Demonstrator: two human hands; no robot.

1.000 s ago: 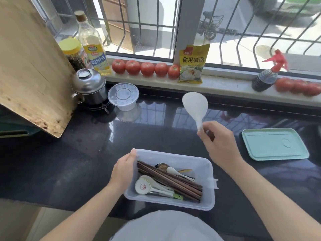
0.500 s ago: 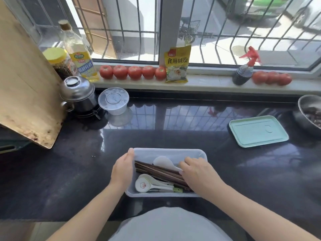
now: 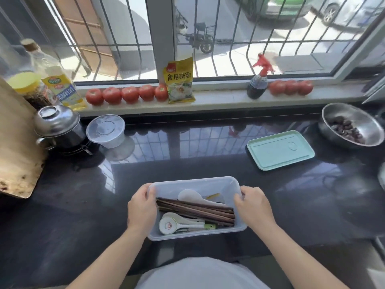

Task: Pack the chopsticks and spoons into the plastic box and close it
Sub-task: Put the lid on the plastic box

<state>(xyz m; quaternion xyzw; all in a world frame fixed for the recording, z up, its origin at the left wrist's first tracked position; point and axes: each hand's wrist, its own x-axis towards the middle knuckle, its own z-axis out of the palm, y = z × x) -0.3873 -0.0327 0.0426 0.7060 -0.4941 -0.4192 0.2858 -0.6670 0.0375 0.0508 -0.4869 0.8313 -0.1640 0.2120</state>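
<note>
A translucent plastic box [image 3: 193, 181] sits on the dark counter in front of me, lid off. Inside lie a bundle of dark brown chopsticks [image 3: 195, 210], a white rice paddle [image 3: 190, 195] and white ceramic spoons [image 3: 173, 224]. My left hand [image 3: 141, 207] grips the box's left end, fingers curled over the rim. My right hand [image 3: 253, 205] grips the right end the same way. The pale green lid [image 3: 280, 150] lies flat on the counter, apart, to the back right.
A steel bowl [image 3: 352, 126] with dark contents stands at the far right. A steel pot [image 3: 58, 126], a clear round container [image 3: 106, 130] and a wooden board [image 3: 14, 147] are at the left. Tomatoes [image 3: 129, 94], a bottle, a packet and a sprayer line the sill.
My right hand carried the rice paddle down into the box, let it go, and moved to the box's right end. My left hand stayed on the left end.
</note>
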